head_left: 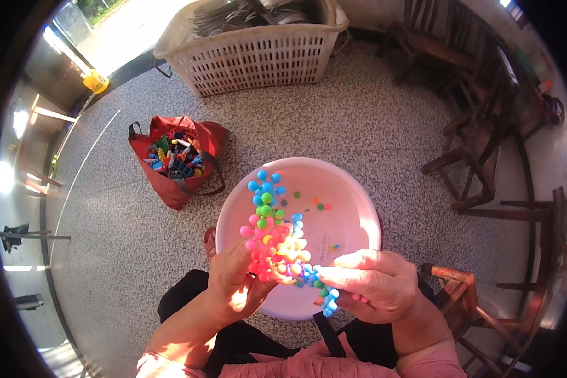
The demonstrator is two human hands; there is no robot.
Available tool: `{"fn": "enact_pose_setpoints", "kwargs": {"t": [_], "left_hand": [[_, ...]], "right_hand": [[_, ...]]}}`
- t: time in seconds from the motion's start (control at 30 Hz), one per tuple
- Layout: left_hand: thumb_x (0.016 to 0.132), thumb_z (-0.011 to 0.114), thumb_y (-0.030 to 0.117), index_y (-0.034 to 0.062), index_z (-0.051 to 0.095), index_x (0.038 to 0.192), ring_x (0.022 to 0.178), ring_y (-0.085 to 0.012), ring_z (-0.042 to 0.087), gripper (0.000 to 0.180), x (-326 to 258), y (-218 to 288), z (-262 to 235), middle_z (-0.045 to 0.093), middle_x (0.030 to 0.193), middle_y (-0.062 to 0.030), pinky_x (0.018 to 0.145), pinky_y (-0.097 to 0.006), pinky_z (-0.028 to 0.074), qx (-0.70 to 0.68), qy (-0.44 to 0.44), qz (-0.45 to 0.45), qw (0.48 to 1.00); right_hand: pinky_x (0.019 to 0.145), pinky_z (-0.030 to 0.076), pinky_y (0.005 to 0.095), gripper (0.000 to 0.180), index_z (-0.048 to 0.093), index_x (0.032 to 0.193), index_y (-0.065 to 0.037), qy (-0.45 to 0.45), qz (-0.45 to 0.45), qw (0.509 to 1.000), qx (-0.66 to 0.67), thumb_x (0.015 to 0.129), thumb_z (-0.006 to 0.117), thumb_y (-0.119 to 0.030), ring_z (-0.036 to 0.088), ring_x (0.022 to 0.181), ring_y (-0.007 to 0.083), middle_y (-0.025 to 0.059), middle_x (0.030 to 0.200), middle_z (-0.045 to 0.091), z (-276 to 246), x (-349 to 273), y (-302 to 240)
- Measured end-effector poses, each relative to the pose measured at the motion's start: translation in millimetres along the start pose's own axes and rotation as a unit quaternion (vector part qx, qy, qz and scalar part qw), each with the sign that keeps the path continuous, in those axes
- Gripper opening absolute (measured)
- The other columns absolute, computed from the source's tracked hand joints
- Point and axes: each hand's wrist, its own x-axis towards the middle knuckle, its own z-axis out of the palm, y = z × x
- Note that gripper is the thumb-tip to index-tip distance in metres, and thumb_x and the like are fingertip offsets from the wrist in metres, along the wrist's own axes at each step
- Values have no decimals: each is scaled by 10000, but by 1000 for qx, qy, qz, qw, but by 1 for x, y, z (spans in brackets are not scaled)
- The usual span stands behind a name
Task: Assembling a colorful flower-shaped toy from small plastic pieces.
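Note:
Both hands hold one cluster of joined plastic ball pieces [274, 233] in blue, green, pink, red, yellow and orange, above a pink round basin [353, 201]. My left hand [233, 280] grips its pink and red lower part. My right hand [375, 280] pinches its blue and green end with fingers and thumb. A few small loose coloured pieces [320, 205] lie on the basin's floor.
A red bag [179, 157] full of mixed coloured toy pieces stands on the speckled floor to the left. A large cream plastic crate [252, 44] sits at the top. Dark wooden chairs [472, 157] stand on the right, one close by my right arm.

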Motion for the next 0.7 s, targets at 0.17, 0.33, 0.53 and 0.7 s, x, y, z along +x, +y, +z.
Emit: {"fn": "enact_pose_setpoints", "kwargs": {"t": [0.17, 0.33, 0.53, 0.7], "left_hand": [[773, 602, 25, 58, 583, 952, 944, -271, 577, 183, -3, -6, 2, 590, 1019, -130, 785, -370, 474, 2, 4, 27, 1000], [748, 636, 34, 65, 577, 965, 845, -244, 616, 227, -4, -10, 9, 618, 956, -118, 711, -341, 502, 45, 50, 47, 997], [756, 642, 62, 52, 575, 978, 835, -249, 616, 232, 0, -6, 3, 627, 924, -118, 717, -333, 491, 135, 25, 73, 988], [787, 621, 86, 41, 511, 1095, 973, -228, 555, 330, -6, -5, -1, 570, 1061, -134, 815, -345, 446, -35, -9, -32, 999]], "right_hand": [[511, 461, 266, 303, 633, 931, -65, -28, 56, 998, -18, 639, 711, -88, 574, 602, 164, 49, 755, 589, -4, -1, -5], [489, 448, 230, 294, 627, 941, -61, -20, 56, 998, -6, 665, 713, -111, 542, 546, 113, 35, 753, 571, 1, -5, -1], [476, 434, 196, 290, 636, 962, -65, -18, 98, 993, 60, 692, 710, -141, 516, 511, 68, 31, 766, 571, 5, -5, 3], [483, 429, 199, 340, 628, 1028, -77, -64, 126, 986, 94, 704, 703, -148, 517, 513, 71, 25, 756, 590, 4, 1, 1]]}}
